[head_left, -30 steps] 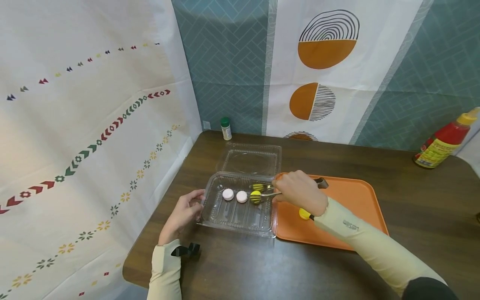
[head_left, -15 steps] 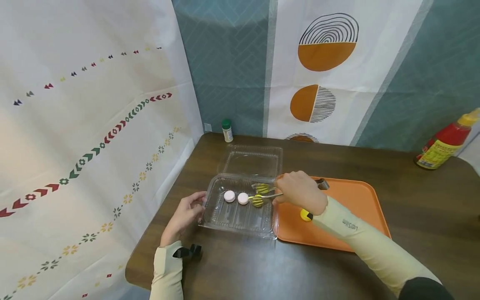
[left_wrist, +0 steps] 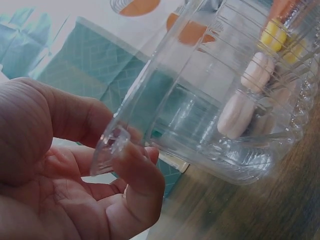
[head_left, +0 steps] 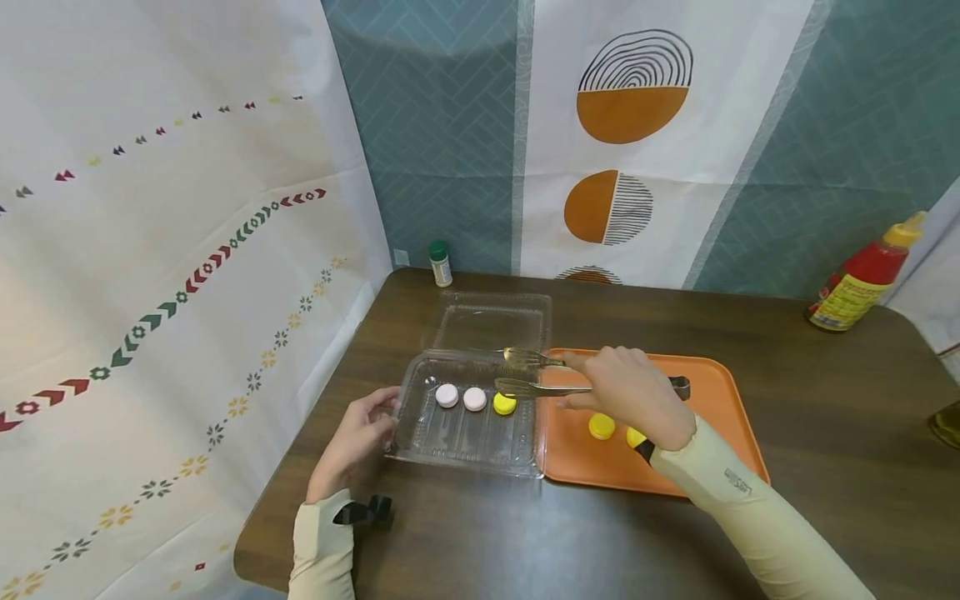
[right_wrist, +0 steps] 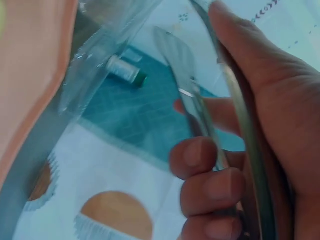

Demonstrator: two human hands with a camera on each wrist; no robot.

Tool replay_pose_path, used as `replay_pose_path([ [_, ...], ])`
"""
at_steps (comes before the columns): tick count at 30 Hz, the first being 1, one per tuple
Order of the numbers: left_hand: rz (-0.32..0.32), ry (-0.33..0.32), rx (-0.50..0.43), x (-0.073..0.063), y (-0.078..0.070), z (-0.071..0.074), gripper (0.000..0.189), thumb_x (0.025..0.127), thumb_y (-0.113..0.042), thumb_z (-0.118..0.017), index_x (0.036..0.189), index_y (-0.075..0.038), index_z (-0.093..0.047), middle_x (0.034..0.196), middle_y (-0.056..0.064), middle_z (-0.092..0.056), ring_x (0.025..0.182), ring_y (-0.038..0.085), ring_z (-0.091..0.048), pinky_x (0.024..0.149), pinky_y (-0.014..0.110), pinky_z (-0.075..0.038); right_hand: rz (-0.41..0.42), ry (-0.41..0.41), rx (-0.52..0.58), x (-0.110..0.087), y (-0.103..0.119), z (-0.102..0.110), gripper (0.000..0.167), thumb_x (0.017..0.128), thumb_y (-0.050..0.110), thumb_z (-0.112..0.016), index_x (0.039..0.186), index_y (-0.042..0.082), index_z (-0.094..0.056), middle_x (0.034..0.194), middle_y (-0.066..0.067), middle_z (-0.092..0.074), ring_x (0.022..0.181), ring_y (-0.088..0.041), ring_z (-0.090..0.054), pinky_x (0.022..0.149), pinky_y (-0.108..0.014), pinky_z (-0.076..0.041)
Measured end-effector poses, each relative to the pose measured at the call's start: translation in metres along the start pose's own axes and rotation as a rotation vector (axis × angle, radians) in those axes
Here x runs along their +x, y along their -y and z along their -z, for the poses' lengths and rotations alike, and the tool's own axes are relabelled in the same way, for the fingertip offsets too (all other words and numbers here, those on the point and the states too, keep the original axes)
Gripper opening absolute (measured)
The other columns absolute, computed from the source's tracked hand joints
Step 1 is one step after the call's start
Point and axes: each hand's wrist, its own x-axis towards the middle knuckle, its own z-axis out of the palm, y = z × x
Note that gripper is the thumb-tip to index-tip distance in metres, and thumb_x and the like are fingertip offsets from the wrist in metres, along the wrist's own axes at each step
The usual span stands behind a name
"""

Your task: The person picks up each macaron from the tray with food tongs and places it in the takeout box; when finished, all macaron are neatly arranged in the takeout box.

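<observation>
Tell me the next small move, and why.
Probably have the right hand bring the tongs to the left yellow disc on the orange tray: their tips stand apart, seemingly empty; another yellow disc sits beside two pale discs in the clear container, while this one lies in plain view.

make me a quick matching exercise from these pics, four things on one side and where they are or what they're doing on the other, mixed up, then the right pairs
Column one
1. metal tongs
2. left hand
3. green-capped bottle
4. two pale discs

Column two
A. near the far left corner of the table
B. inside the clear container
C. held in the right hand
D. pinching the edge of the clear container

Right pairs
1-C, 2-D, 3-A, 4-B
</observation>
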Motion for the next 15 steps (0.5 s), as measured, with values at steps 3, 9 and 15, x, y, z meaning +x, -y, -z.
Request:
replay_pose_path([
  [3, -0.008, 0.007, -0.002, -0.001, 0.001, 0.000, 0.053, 0.085, 0.014, -0.050, 0.138, 0.014, -0.049, 0.113, 0.027, -0.056, 0.062, 0.013, -0.050, 0.054, 0.024, -0.046, -0.030, -0.028, 0.018, -0.009, -0.006, -0.003, 0.067, 0.083, 0.056, -0.075, 0.133, 0.012, -0.068, 0.047, 0.011, -0.018, 0.039, -0.008, -0.015, 0.042, -0.025, -0.012],
  [9, -0.033, 0.006, -0.006, 0.002, 0.001, 0.000, 0.052, 0.085, 0.014, -0.049, 0.137, 0.015, -0.050, 0.112, 0.028, -0.056, 0.059, 0.013, -0.050, 0.052, 0.024, -0.046, -0.079, -0.083, 0.025, -0.027, -0.021, -0.008, 0.074, 0.087, 0.065, -0.066, 0.140, 0.013, -0.062, 0.048, 0.009, -0.024, 0.039, -0.009, -0.017, 0.042, -0.025, -0.016],
  [15, -0.029, 0.012, -0.014, 0.002, 0.001, 0.002, 0.052, 0.086, 0.014, -0.050, 0.138, 0.015, -0.049, 0.113, 0.029, -0.056, 0.061, 0.014, -0.050, 0.053, 0.024, -0.046, -0.069, -0.195, -0.019, -0.049, -0.039, -0.012, 0.076, 0.090, 0.072, -0.053, 0.139, 0.015, -0.062, 0.050, 0.008, -0.023, 0.042, -0.008, -0.017, 0.042, -0.026, -0.016],
])
